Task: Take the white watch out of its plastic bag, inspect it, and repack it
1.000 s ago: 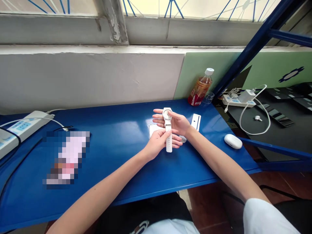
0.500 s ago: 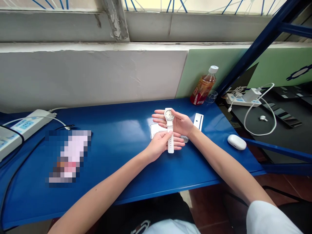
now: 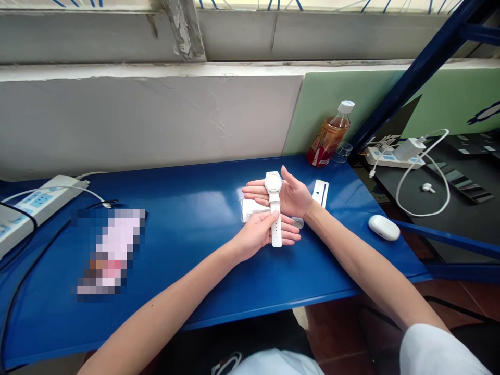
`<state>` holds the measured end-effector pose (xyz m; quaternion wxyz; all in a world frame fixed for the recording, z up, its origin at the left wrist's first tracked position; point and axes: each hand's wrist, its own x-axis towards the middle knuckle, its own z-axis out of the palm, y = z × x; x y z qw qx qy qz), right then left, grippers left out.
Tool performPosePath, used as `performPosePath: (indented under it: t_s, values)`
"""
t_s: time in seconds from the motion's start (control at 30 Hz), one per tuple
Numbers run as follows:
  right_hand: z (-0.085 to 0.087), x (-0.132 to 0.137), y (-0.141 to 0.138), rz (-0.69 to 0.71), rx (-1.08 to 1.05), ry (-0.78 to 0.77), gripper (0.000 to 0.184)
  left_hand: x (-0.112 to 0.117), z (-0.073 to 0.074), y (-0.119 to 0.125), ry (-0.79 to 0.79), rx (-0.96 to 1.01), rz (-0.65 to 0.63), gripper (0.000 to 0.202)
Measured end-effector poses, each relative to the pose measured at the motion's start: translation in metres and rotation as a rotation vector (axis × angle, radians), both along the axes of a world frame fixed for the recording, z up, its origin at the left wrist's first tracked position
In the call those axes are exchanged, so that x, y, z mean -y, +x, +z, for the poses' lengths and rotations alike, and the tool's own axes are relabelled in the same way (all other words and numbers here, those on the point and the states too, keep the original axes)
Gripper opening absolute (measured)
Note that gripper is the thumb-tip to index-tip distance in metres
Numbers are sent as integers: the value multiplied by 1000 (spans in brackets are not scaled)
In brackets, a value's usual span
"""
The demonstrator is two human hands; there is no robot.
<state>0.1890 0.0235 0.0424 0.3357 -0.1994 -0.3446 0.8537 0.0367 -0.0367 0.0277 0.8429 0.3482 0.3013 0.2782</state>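
A white wristwatch lies lengthwise across both hands, its round face up and its strap hanging toward me. My left hand pinches the lower strap, thumb on top and straightened fingers underneath. Flat and palm up, my right hand is open beneath the watch head, fingers stretched to the left and thumb raised clear of it. Partly hidden behind the hands, a white box-like item rests on the blue table. A small clear oval piece shows beside my left fingertips.
A white slotted plate lies near my right wrist. Farther back stands a drink bottle. An earbud case sits at the right edge. To the left are a power strip and a blurred-out flat item.
My right thumb has lifted off the watch head, uncovering the whole face. The left hand keeps its pinch on the strap. The view has shifted slightly.
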Motion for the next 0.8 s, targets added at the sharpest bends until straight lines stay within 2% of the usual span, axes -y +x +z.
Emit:
performPosePath:
  t_s: [0.13, 0.53, 0.8]
  values:
    - [0, 0, 1, 51, -9, 35, 76, 0, -1, -1, 6, 7, -27, 38]
    - [0, 2, 1, 43, -50, 54, 76, -2, 2, 1, -35, -30, 24, 38]
    - [-2, 2, 1, 25, -1, 39, 71, -1, 2, 1, -44, -47, 50, 38]
